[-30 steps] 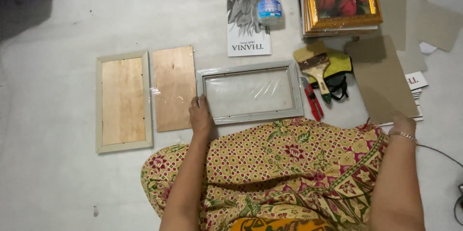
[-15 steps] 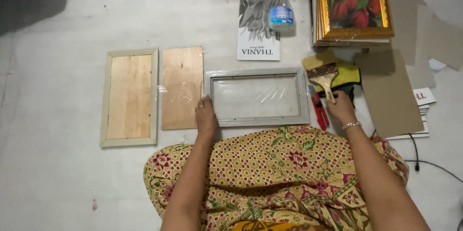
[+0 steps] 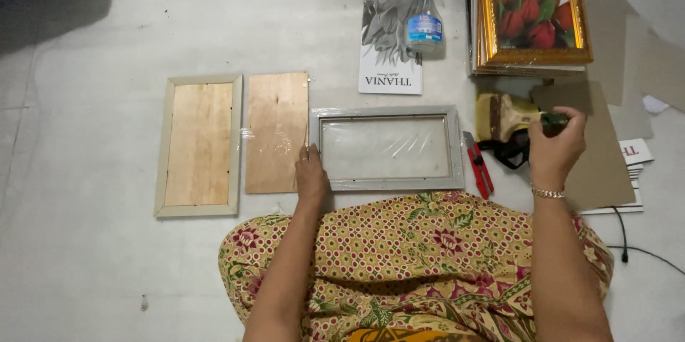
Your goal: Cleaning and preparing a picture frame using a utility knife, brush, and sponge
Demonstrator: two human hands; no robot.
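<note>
My left hand [image 3: 311, 173] rests flat on the left end of a grey picture frame [image 3: 386, 182] wrapped in clear plastic, lying on the white floor before my lap. My right hand [image 3: 556, 148] is raised to the right of the frame and grips a paintbrush [image 3: 508, 116] by its handle, bristles pointing left. Below the brush lie a yellow cloth [image 3: 526, 108] and a black strap. Red pliers [image 3: 479, 168] lie beside the frame's right end.
A plywood board [image 3: 277, 132] and a pale wooden frame [image 3: 200, 144] lie to the left. A spray bottle [image 3: 425, 19] stands on a grey printed sheet [image 3: 385, 56]. Gold-framed tulip pictures [image 3: 531, 10] are stacked at top right, with brown cardboard sheets [image 3: 606, 163] and a black cable [image 3: 646, 249] nearby.
My right hand went from the right-hand cardboard to the paintbrush, took its handle, and has lifted it off the cloth, turning it sideways. My left hand stayed on the frame.
</note>
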